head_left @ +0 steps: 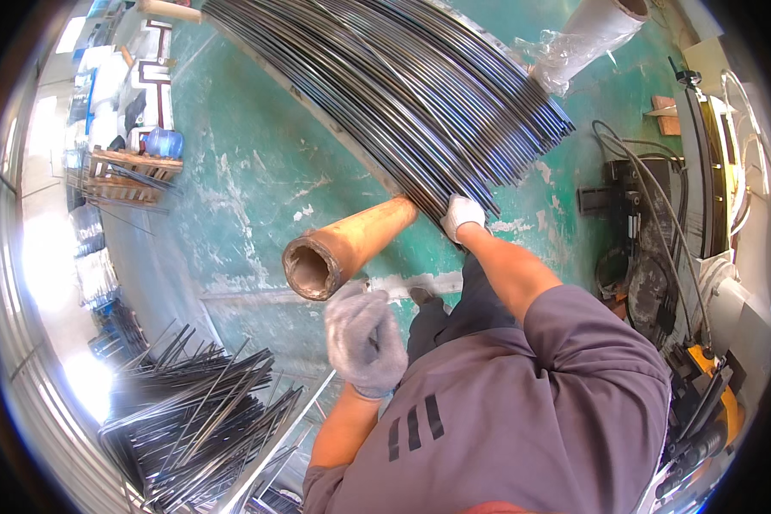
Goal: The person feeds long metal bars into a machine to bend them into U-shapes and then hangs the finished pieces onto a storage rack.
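Long dark metal rods (377, 81) lie side by side in a wide layer, running from the far left toward me. My right hand (464, 216), in a white glove, is closed around rod ends at the near edge of this layer; how many it grips is hidden. My left hand (366, 338), in a greyish-white glove, is held in front of my body with its fingers curled, and nothing shows in the hollow between them. Just beyond it is the open end of a thick brown cardboard tube (351, 244), whose far end reaches the rods' near left edge.
A second tube (595, 38) with clear plastic film stands at the far right. Tangled dark rods (201, 420) are heaped at the lower left. A wooden pallet (133, 176) with a blue bottle (163, 143) sits at left. Machinery with hoses (647, 231) lines the right side.
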{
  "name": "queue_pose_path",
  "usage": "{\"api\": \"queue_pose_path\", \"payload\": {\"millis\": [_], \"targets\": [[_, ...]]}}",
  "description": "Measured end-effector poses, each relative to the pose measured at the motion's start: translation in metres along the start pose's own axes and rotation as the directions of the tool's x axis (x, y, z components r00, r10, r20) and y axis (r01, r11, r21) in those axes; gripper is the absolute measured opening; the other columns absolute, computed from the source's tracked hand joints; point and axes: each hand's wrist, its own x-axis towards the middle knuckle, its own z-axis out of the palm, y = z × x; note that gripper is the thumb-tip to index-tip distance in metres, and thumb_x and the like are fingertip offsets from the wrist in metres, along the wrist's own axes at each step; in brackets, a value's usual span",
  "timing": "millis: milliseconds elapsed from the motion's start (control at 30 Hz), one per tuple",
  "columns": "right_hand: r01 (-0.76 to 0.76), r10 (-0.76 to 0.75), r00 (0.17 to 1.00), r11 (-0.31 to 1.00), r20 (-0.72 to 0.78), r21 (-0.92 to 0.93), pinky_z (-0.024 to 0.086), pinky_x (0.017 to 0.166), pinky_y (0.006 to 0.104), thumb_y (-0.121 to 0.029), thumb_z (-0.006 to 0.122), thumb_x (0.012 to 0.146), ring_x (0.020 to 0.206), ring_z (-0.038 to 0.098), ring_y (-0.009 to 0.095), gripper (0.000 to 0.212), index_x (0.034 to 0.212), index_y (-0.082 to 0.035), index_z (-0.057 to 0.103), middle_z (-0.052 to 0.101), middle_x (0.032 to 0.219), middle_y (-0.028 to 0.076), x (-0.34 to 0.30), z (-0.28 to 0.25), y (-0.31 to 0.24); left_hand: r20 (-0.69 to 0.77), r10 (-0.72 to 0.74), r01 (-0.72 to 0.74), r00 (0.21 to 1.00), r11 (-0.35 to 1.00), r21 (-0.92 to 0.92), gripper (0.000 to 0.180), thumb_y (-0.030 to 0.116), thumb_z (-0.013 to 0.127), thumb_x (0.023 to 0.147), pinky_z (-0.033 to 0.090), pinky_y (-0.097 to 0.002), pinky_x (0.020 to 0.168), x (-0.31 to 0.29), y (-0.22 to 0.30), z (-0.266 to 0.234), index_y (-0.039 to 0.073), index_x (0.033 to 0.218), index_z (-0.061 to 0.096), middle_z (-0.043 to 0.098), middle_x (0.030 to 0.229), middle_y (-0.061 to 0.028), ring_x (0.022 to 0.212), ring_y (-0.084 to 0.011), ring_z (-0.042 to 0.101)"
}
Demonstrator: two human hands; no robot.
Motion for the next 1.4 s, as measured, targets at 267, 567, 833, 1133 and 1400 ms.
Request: {"api": "queue_pose_path", "payload": {"millis": [267, 567, 833, 1133, 1400], "targets": [[0.119, -0.112, 0.977, 0.993, 0.181, -0.025, 0.057, 0.093, 0.0428, -0.045, 0.075, 0.085, 0.101, 0.073, 0.035, 0.047, 0.099, 0.000, 0.077, 0.075, 0.103, 0.025, -0.005, -0.044, 0.014, 0.393, -0.350, 0.436, 0.850, 0.886, -0.155, 0.020, -0.011, 0.068, 0.084, 0.056, -0.0356, 0.086, -0.034, 0.022, 0.031, -0.002, 0.102, 0.069, 0.073, 0.095, -0.0156, 0.094, -0.0241, 0.072], [-0.151, -0.131, 0.932, 0.710, 0.340, 0.687, 0.050, 0.049, 0.0404, -0.046, 0.070, 0.096, 0.056, 0.064, 0.020, 0.049, 0.094, 0.003, 0.066, 0.069, 0.075, 0.011, -0.054, -0.078, 0.010, 0.499, -0.622, 0.797, 0.604, 0.483, -0.363, 0.018, 0.000, 0.060, 0.097, 0.056, -0.0319, 0.087, -0.054, -0.029, 0.060, -0.006, 0.114, 0.063, 0.071, 0.103, -0.0126, 0.096, -0.0168, 0.068], [-0.020, -0.022, 0.992, 0.949, 0.128, 0.316, 0.054, 0.078, 0.0452, -0.045, 0.066, 0.093, 0.080, 0.070, 0.034, 0.046, 0.111, -0.003, 0.075, 0.069, 0.086, 0.024, -0.260, -0.147, 0.049, 0.781, -0.463, 0.904, 0.419, 0.131, -0.407, 0.021, 0.023, 0.063, 0.100, 0.056, -0.0365, 0.081, -0.058, -0.102, 0.134, 0.003, 0.107, 0.063, 0.068, 0.095, -0.0095, 0.084, -0.0187, 0.066], [-0.578, 0.529, 0.736, 0.816, -0.423, 0.015, 0.055, 0.073, 0.0484, -0.040, 0.080, 0.080, 0.079, 0.071, 0.038, 0.032, 0.079, -0.010, 0.070, 0.071, 0.077, 0.016, -0.554, -0.018, 0.168, 0.932, -0.230, 0.791, 0.279, -0.496, -0.359, 0.026, 0.021, 0.057, 0.104, 0.054, -0.0484, 0.091, -0.060, -0.149, 0.198, -0.004, 0.101, 0.060, 0.064, 0.092, -0.0168, 0.086, -0.0304, 0.061], [-0.665, 0.573, 0.573, 0.743, -0.586, 0.076, 0.053, 0.071, 0.0514, -0.019, 0.068, 0.072, 0.074, 0.067, 0.040, 0.011, 0.071, -0.009, 0.066, 0.067, 0.073, 0.019, -0.657, 0.054, 0.266, 0.975, -0.078, 0.921, 0.207, -0.320, -0.221, 0.019, 0.015, 0.062, 0.099, 0.049, -0.0478, 0.100, -0.095, -0.006, 0.129, -0.002, 0.089, 0.064, 0.063, 0.091, -0.0165, 0.091, -0.0304, 0.061]]}}
